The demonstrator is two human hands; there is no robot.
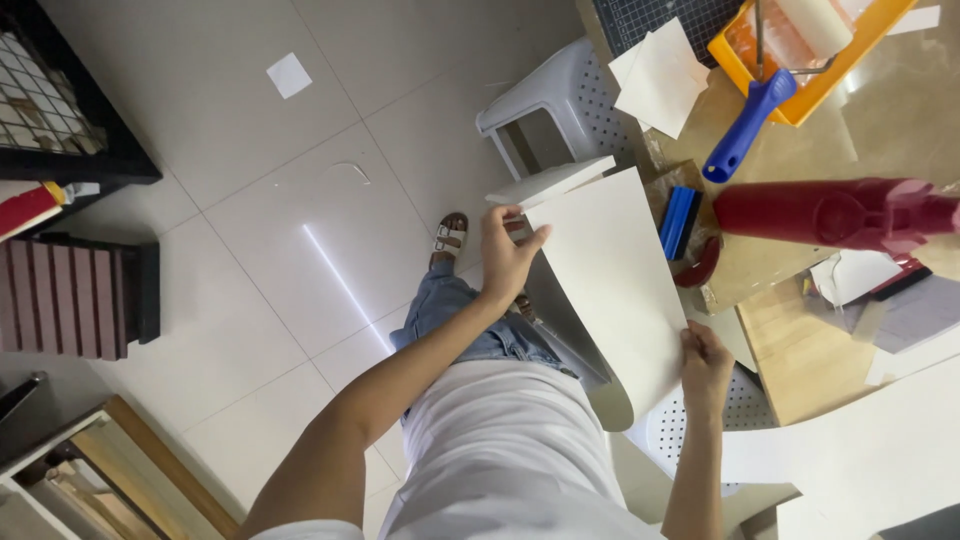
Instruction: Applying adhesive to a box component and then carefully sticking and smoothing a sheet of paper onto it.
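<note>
**White sheet held over tiled floor**

White and slightly curved, a large sheet (615, 290) hangs between a person's two hands beside a cluttered desk (800, 345). The left hand (507, 255) grips the sheet's upper corner, fingers (510, 215) clamped around the edge, thumb pressed on the face. The right hand (706, 362) pinches the lower edge, fingers closed on it. The sheet slants above the person's lap and jeans, its lower end curling under near a perforated white seat (745, 410). On the desk, just beside the sheet, lie a blue scraper (680, 222) and a red tool (830, 213); farther up, a blue-handled paint roller (760, 100) rests in an orange tray (800, 100), with loose white squares of paper (655, 75) beside it. A white plastic stool (555, 100) stands on the floor (300, 200) past the sheet's top corner, and a sandalled foot (450, 235) shows beneath the left hand.
</note>
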